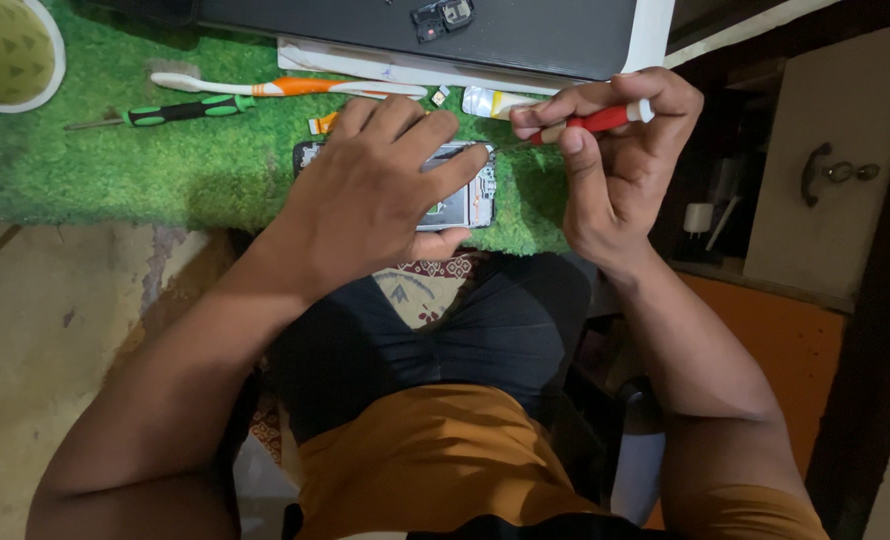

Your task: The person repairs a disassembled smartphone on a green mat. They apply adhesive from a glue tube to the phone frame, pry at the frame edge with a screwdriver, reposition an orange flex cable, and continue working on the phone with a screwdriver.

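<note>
Left hand (370, 190) lies flat, fingers spread, pinning opened phone (465, 195) on green mat (115, 165). Right hand (615, 150) pinches red screwdriver (590, 122) w/ tip at phone's edge; best kept steady, vertical.

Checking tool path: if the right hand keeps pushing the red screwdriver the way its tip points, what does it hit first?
Probably the left hand's fingertips on the opened phone: the red screwdriver in the right hand points left and slightly down at them. Depth is unclear; it may reach the phone instead.
</note>
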